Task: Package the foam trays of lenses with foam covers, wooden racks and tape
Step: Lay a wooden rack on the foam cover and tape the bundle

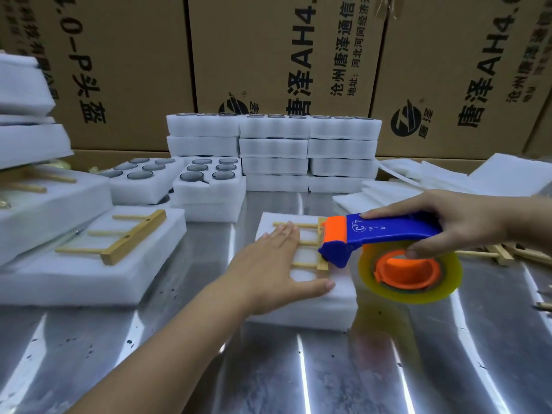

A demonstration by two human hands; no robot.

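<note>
Foam package (313, 306) with wooden rack (310, 243) on top lies mid-table (328, 369). Left hand (268, 270) lies flat, fingers spread, pressing it. Right hand (454, 222) grips blue tape dispenser (385, 237), nose at the rack's right rail.

Head view, close, down over steel table (328, 369)

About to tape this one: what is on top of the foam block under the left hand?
A wooden rack lies on the foam block, pressed by the left hand. The tape dispenser covers the rack's right edge; any lenses inside are hidden.
</note>
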